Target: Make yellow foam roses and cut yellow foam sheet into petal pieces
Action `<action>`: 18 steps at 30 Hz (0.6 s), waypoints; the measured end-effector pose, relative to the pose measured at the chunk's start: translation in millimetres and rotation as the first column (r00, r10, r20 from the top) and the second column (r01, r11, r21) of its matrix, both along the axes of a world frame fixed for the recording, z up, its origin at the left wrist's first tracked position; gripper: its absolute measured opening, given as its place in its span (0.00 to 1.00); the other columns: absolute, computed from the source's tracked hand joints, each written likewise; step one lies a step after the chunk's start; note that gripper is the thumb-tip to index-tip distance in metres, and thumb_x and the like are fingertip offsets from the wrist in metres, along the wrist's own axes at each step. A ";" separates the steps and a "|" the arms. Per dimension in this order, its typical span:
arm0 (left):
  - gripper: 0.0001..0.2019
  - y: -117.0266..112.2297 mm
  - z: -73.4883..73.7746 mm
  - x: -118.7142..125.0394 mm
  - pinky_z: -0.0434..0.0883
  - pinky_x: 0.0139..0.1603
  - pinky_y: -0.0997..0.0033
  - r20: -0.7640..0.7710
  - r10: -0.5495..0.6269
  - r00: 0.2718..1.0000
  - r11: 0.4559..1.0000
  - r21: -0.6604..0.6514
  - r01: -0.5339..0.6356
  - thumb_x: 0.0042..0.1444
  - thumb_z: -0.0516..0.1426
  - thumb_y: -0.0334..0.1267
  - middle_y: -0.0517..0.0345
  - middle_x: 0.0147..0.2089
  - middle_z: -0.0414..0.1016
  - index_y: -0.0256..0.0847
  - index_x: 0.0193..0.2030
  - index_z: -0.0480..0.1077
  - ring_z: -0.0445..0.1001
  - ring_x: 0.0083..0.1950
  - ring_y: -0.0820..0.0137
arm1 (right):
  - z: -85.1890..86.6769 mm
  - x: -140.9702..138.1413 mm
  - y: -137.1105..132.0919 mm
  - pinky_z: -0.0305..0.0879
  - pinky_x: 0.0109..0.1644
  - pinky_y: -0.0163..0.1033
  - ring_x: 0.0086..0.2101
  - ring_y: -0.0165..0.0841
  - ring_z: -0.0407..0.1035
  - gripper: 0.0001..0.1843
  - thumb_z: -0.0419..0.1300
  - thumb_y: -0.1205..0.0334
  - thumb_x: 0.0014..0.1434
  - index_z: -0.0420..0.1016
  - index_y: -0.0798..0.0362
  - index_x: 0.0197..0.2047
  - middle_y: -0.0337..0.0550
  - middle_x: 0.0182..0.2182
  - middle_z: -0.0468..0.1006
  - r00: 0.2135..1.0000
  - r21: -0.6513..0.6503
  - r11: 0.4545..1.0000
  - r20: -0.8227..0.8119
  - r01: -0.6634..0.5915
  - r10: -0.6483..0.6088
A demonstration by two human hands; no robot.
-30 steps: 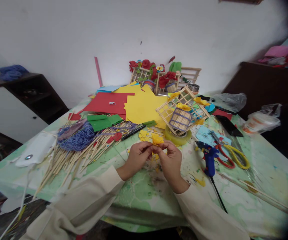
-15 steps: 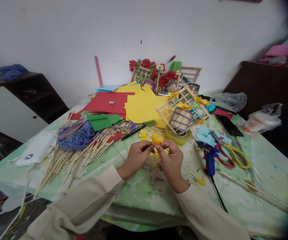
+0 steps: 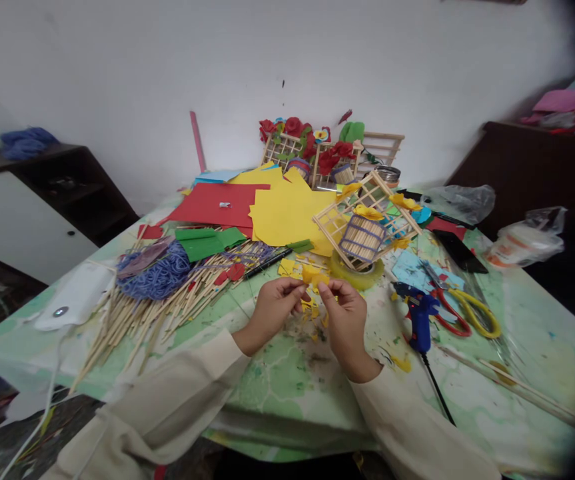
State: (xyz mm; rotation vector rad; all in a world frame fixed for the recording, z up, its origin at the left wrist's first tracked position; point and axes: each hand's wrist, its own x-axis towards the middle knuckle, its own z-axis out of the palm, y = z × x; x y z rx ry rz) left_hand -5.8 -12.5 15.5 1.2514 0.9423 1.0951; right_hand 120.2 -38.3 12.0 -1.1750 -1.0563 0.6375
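Left fingers (image 3: pixel 294 293) and right fingers (image 3: pixel 328 297) farther apart, both pinching yellow paper (image 3: pixel 316 275), between their tips

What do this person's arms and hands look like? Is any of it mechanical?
Nothing mechanical shows. The left hand and right hand are ordinary bare human hands, without gloves. Both arms wear long, loose, cream-coloured sleeves reaching about to the wrists, wrinkled on the left arm. A small red patch shows by the left sleeve's lower edge.
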 end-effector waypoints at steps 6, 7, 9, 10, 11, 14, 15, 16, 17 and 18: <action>0.12 10.9 -0.3 -3.4 0.64 0.22 0.81 0.164 0.090 0.982 0.977 -0.205 -0.055 0.46 0.63 0.41 0.56 0.27 0.75 0.33 0.31 0.69 0.67 0.21 0.80 | -12.2 23.1 19.2 0.60 0.33 0.37 0.26 0.30 0.63 0.14 0.60 0.52 0.52 0.72 0.56 0.27 0.38 0.23 0.71 0.988 -0.055 0.993 0.119 0.108 -0.101; 0.12 11.8 -0.2 -3.6 0.64 0.22 0.81 0.176 0.094 0.980 0.972 -0.228 -0.053 0.45 0.63 0.40 0.56 0.27 0.75 0.32 0.31 0.69 0.67 0.21 0.80 | -14.6 27.8 22.8 0.60 0.33 0.37 0.25 0.30 0.63 0.14 0.59 0.52 0.51 0.72 0.56 0.26 0.38 0.22 0.71 0.975 -0.065 0.990 0.191 0.126 -0.111; 0.13 12.8 0.0 -3.9 0.65 0.22 0.81 0.193 0.098 0.976 0.965 -0.257 -0.046 0.45 0.63 0.40 0.56 0.26 0.75 0.32 0.31 0.69 0.67 0.21 0.80 | -18.8 37.0 29.0 0.59 0.32 0.38 0.25 0.31 0.62 0.13 0.59 0.53 0.51 0.73 0.56 0.26 0.39 0.22 0.72 0.922 -0.078 0.984 0.369 0.160 -0.121; 0.13 13.0 0.2 -4.0 0.65 0.22 0.81 0.198 0.100 0.975 0.962 -0.269 -0.044 0.45 0.63 0.40 0.56 0.26 0.75 0.32 0.31 0.69 0.68 0.21 0.80 | -20.6 41.3 31.3 0.58 0.31 0.38 0.25 0.32 0.62 0.13 0.58 0.54 0.51 0.74 0.55 0.25 0.40 0.22 0.72 0.887 -0.082 0.981 0.446 0.175 -0.121; 0.13 13.0 0.4 -4.1 0.65 0.22 0.81 0.202 0.101 0.974 0.959 -0.280 -0.041 0.45 0.63 0.40 0.56 0.26 0.75 0.33 0.30 0.69 0.68 0.21 0.80 | -22.0 45.4 33.0 0.57 0.31 0.38 0.25 0.32 0.62 0.12 0.58 0.55 0.51 0.74 0.55 0.25 0.40 0.22 0.72 0.857 -0.084 0.979 0.501 0.187 -0.121; 0.12 12.6 1.3 -4.5 0.65 0.22 0.81 0.214 0.097 0.972 0.954 -0.298 -0.029 0.44 0.63 0.40 0.56 0.26 0.75 0.33 0.30 0.68 0.68 0.21 0.80 | -24.5 55.6 35.8 0.55 0.30 0.37 0.25 0.33 0.61 0.11 0.58 0.56 0.49 0.75 0.53 0.24 0.40 0.21 0.72 0.803 -0.076 0.974 0.582 0.213 -0.130; 0.13 12.3 1.6 -4.7 0.65 0.22 0.81 0.219 0.091 0.971 0.954 -0.299 -0.022 0.44 0.64 0.40 0.56 0.26 0.75 0.33 0.30 0.68 0.68 0.21 0.80 | -24.9 58.1 36.2 0.54 0.30 0.37 0.25 0.33 0.61 0.10 0.58 0.57 0.49 0.75 0.53 0.23 0.40 0.21 0.71 0.791 -0.070 0.973 0.596 0.220 -0.136; 0.13 12.1 1.9 -4.8 0.65 0.22 0.81 0.225 0.082 0.971 0.954 -0.299 -0.012 0.44 0.64 0.40 0.56 0.26 0.75 0.33 0.29 0.68 0.68 0.21 0.80 | -25.1 59.9 36.6 0.53 0.30 0.38 0.25 0.33 0.61 0.10 0.58 0.57 0.49 0.74 0.53 0.23 0.40 0.21 0.71 0.777 -0.064 0.973 0.614 0.224 -0.139; 0.13 11.8 2.1 -4.8 0.64 0.21 0.81 0.231 0.070 0.970 0.955 -0.297 0.002 0.44 0.64 0.41 0.56 0.26 0.75 0.33 0.29 0.68 0.68 0.21 0.80 | -25.2 61.2 36.9 0.53 0.30 0.38 0.25 0.33 0.61 0.10 0.58 0.58 0.49 0.74 0.52 0.22 0.40 0.21 0.71 0.764 -0.058 0.973 0.630 0.225 -0.139; 0.13 11.7 2.2 -4.7 0.63 0.21 0.82 0.240 0.058 0.969 0.956 -0.294 0.016 0.45 0.64 0.41 0.56 0.26 0.75 0.33 0.29 0.68 0.67 0.20 0.81 | -25.2 61.8 37.1 0.53 0.30 0.38 0.25 0.33 0.61 0.10 0.57 0.58 0.50 0.74 0.52 0.22 0.40 0.21 0.71 0.756 -0.056 0.973 0.640 0.224 -0.137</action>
